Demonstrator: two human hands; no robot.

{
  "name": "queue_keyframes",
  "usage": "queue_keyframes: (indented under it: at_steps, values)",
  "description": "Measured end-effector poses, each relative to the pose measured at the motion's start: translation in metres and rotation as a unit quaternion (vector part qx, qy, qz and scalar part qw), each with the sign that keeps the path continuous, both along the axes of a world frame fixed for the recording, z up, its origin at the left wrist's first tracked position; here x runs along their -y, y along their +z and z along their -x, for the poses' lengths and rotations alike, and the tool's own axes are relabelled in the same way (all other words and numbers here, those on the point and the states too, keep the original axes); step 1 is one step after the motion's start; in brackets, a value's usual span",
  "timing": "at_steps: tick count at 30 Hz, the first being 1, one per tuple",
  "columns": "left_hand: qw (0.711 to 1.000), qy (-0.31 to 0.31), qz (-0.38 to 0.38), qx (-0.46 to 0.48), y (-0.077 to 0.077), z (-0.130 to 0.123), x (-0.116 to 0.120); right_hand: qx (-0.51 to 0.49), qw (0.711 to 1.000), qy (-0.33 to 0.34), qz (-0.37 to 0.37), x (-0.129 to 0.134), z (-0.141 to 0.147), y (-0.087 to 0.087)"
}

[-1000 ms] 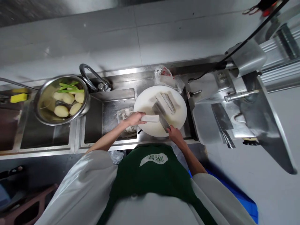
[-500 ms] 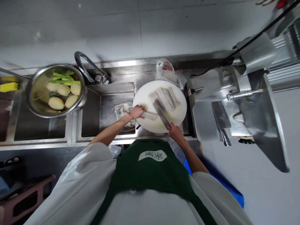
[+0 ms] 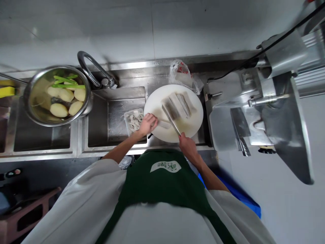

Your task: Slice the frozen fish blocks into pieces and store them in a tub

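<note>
While your right grip (image 3: 187,145) clasps the knife (image 3: 171,118), your left grip (image 3: 148,124) pinches a pale strip (image 3: 165,124). Bowl (image 3: 88,105): potatoes (image 3: 59,110), green stalks (image 3: 68,86). Tub (image 3: 127,124): pale pieces (image 3: 135,122). Blade: more edge-on than before.

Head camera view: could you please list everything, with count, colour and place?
cutting board: 1, white, centre
strips: several, pale, on board
knife: 1, grey, over board
loose strip: 1, whitish, left of knife
sinks: 2+, grey, left
tub: 1, clear, in sink
pieces: many, pale, in tub
faucet: 1, silver, behind sinks
bowl: 1, silver, upper left
potatoes: 5+, pale yellow, in bowl
stalks: several, green, in bowl
sponge: 1, yellow, left edge
bag: 1, clear, behind board
machine: 1, silver, right
cleaver: 1, silver, at machine
frame: 1, pinkish, lower left
object: 1, blue, lower right
apron: 1, green, on person
left hand: 1, bare, at loose strip
right hand: 1, bare, gripping knife
</note>
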State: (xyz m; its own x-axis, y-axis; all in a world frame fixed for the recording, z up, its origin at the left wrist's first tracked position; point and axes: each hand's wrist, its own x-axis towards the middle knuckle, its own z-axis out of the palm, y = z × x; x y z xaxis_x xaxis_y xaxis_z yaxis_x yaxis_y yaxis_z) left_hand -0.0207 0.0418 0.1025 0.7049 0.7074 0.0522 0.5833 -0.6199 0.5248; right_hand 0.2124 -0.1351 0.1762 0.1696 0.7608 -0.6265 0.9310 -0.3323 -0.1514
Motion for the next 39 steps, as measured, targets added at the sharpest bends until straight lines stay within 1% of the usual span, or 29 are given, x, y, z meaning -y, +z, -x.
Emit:
queue_keyframes:
  at_steps: [2, 4, 7, 11, 16, 19, 21, 24, 25, 27, 29, 30, 32, 35, 39]
  values:
    - [1.000, -0.008, 0.000, 0.003, -0.015, -0.020, 0.024, -0.012, 1.000, 0.015, 0.002, -0.003, 0.013, 0.005]
    - [1.000, -0.009, 0.003, -0.010, -0.031, -0.035, 0.037, -0.016, 1.000, 0.025, 0.008, -0.007, 0.023, 0.006]
    - [1.000, -0.007, 0.007, -0.027, -0.046, -0.041, 0.039, -0.007, 1.000, 0.023, 0.019, -0.011, 0.031, 0.002]
    - [0.999, -0.018, 0.014, -0.025, -0.056, -0.035, 0.035, -0.016, 0.999, 0.016, 0.031, -0.016, 0.035, -0.010]
    - [0.999, -0.014, 0.027, -0.024, -0.060, -0.032, 0.035, -0.013, 0.999, -0.003, 0.040, -0.030, 0.041, -0.028]
    - [0.999, -0.009, 0.034, -0.024, -0.058, -0.033, 0.036, -0.022, 0.999, -0.012, 0.040, -0.036, 0.037, -0.032]
    - [0.999, -0.002, 0.035, -0.022, -0.054, -0.034, 0.037, -0.030, 0.999, -0.011, 0.040, -0.038, 0.031, -0.028]
    - [1.000, 0.010, 0.024, 0.001, -0.045, -0.031, 0.040, -0.024, 0.999, -0.012, 0.028, -0.040, 0.024, -0.016]
    - [0.999, 0.026, 0.016, 0.012, -0.042, -0.029, 0.041, -0.017, 0.999, -0.018, 0.021, -0.040, 0.024, -0.012]
    - [0.996, 0.083, -0.004, 0.027, -0.038, -0.025, 0.043, -0.005, 0.999, -0.031, 0.005, -0.039, 0.030, -0.004]
    - [0.990, 0.137, -0.016, 0.030, -0.037, -0.020, 0.045, -0.007, 0.999, -0.035, -0.009, -0.040, 0.040, 0.001]
    - [0.989, 0.147, -0.016, 0.028, -0.038, -0.019, 0.045, -0.014, 0.999, -0.032, -0.014, -0.040, 0.046, 0.001]
    - [0.991, 0.132, -0.007, 0.020, -0.042, -0.019, 0.046, -0.027, 0.999, -0.020, -0.018, -0.043, 0.057, -0.003]
    - [0.995, 0.096, 0.008, 0.004, -0.050, -0.023, 0.045, -0.026, 1.000, -0.007, -0.008, -0.049, 0.068, -0.015]
    - [0.996, 0.087, 0.012, -0.012, -0.058, -0.024, 0.042, -0.022, 1.000, -0.003, 0.000, -0.060, 0.074, -0.033]
